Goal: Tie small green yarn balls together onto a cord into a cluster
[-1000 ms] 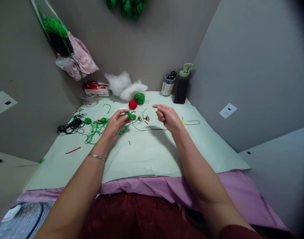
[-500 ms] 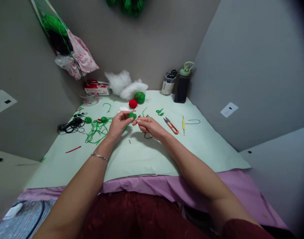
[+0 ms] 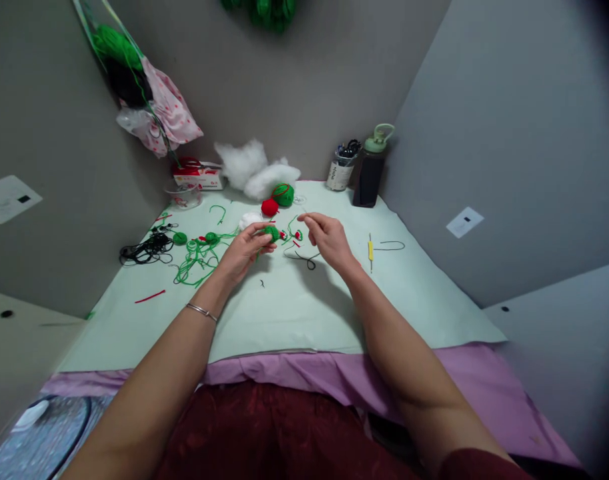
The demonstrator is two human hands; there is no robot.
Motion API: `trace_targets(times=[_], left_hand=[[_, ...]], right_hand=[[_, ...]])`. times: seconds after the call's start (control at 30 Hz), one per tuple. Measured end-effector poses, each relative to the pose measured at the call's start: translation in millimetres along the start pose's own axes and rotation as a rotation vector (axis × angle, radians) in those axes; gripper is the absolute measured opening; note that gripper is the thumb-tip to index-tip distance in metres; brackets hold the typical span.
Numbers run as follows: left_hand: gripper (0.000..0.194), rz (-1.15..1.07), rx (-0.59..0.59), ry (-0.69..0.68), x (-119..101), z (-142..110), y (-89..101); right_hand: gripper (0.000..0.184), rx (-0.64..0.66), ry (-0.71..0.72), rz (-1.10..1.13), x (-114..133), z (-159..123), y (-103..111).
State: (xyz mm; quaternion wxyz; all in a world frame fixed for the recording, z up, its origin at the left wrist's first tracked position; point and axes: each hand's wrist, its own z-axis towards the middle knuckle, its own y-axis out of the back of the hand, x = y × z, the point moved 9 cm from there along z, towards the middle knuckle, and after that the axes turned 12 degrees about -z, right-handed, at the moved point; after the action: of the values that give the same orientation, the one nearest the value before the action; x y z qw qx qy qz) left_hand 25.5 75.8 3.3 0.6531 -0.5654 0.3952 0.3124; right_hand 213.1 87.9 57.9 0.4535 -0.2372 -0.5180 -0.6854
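My left hand [image 3: 249, 245] is closed round a small green crocheted piece [image 3: 271, 233], held just above the table. To the right of it my right hand [image 3: 328, 239] is raised, thumb and forefinger pinched together. Whatever sits in that pinch is too thin to make out. Beneath the hands a black yarn strand [image 3: 310, 264] curls on the table. Between the two hands lie small red, white and green crocheted pieces [image 3: 298, 235], with a green yarn tail beside them.
Green yarn [image 3: 192, 267] and black cord [image 3: 147, 248] lie tangled at left. Behind are white stuffing [image 3: 242, 163], a red yarn ball [image 3: 269, 207], a pen cup [image 3: 339, 175] and a dark bottle [image 3: 369, 175]. A yellow-handled crochet hook [image 3: 370, 251] lies at right.
My right hand has drawn away from the green piece, up and to the right, and now covers the orange snips. My left hand keeps hold of the piece. The view has shifted slightly.
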Motion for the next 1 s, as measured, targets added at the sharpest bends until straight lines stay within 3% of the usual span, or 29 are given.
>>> trace_targets(times=[0.17, 0.27, 0.4, 0.6, 1.0], left_hand=[[0.04, -0.057, 0.022, -0.004, -5.0, 0.0, -1.2], [0.039, -0.066, 0.016, 0.003, -4.6, -0.1, -1.9], [0.036, -0.055, -0.014, 0.005, -4.2, -0.8, -0.8], [0.036, -0.042, -0.031, 0.0, -4.8, -2.0, 0.0], [0.035, -0.024, -0.019, -0.006, -5.7, -1.5, -0.6]], right_hand=[[0.034, 0.148, -0.018, 0.188, 3.9, -3.3, -14.3], [0.026, 0.197, -0.002, 0.172, 12.1, -9.7, -27.1], [0.015, 0.137, 0.037, 0.057, 18.7, -13.7, -30.6], [0.008, -0.079, 0.197, -0.117, 33.2, -14.6, -13.4], [0.009, -0.005, 0.185, -0.17, 28.9, -14.1, -20.9]])
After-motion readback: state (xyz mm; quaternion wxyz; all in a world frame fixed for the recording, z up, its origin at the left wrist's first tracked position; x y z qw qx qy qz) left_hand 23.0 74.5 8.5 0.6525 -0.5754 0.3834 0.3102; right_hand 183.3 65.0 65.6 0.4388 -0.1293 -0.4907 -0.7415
